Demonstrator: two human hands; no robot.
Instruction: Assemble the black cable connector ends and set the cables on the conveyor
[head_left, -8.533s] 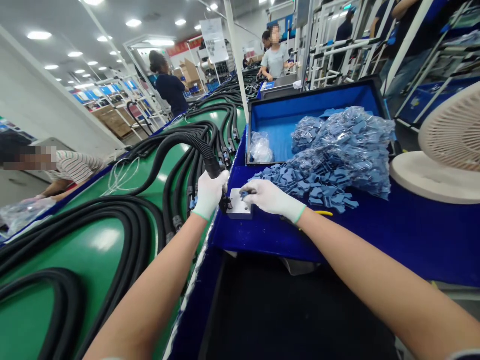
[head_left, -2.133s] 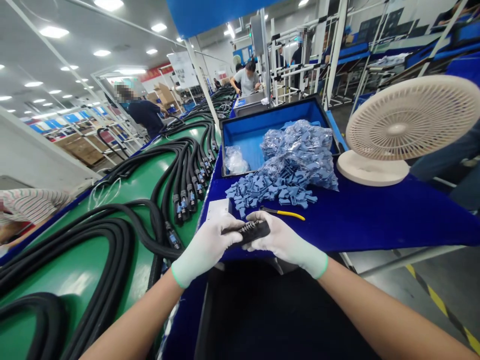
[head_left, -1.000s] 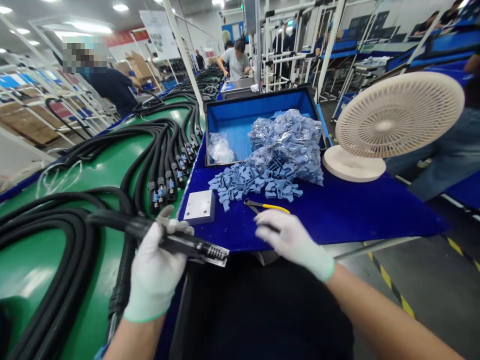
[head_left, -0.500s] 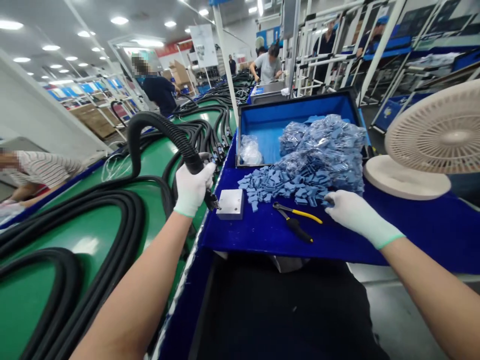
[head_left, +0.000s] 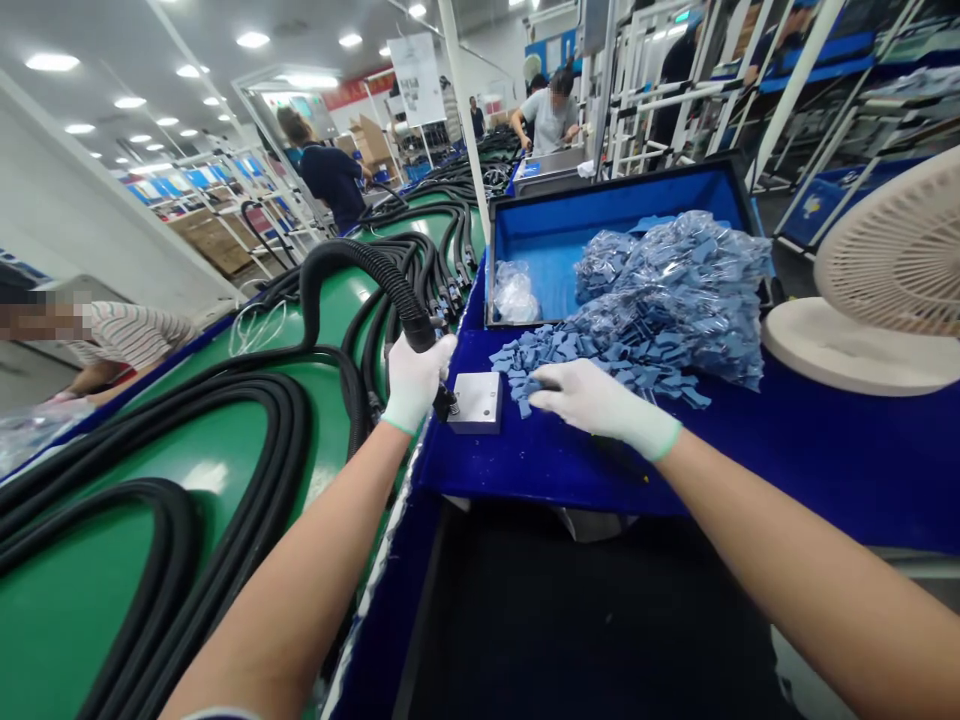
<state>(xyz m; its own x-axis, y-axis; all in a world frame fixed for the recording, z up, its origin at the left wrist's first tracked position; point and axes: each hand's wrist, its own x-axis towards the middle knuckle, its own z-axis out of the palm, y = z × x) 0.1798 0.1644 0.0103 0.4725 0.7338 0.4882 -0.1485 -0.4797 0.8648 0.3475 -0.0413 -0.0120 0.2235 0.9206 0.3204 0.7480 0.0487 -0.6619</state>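
Left hand (head_left: 417, 382), gloved, closed around a black corrugated cable sleeve (head_left: 375, 275), connector end just beside a square metal block (head_left: 476, 402) on a blue-covered bench (head_left: 600, 470). Right hand (head_left: 600, 410), gloved, open and nearly flat, fingertips at loose blue plastic clips (head_left: 570, 360), no hold visible. Beyond, an open blue-lined case (head_left: 622, 195) with bagged clips (head_left: 675, 285) and a cream desk fan (head_left: 885, 290). Leftward, a green conveyor belt (head_left: 217, 480) under coiled black cables (head_left: 255, 400), a striped sleeve (head_left: 131, 335) at its far side. Down the bright factory hall, a co-worker in a grey shirt (head_left: 551, 120).

Left hand (head_left: 418, 382) — gloved, closed | right hand (head_left: 602, 400) — gloved, fingers extended
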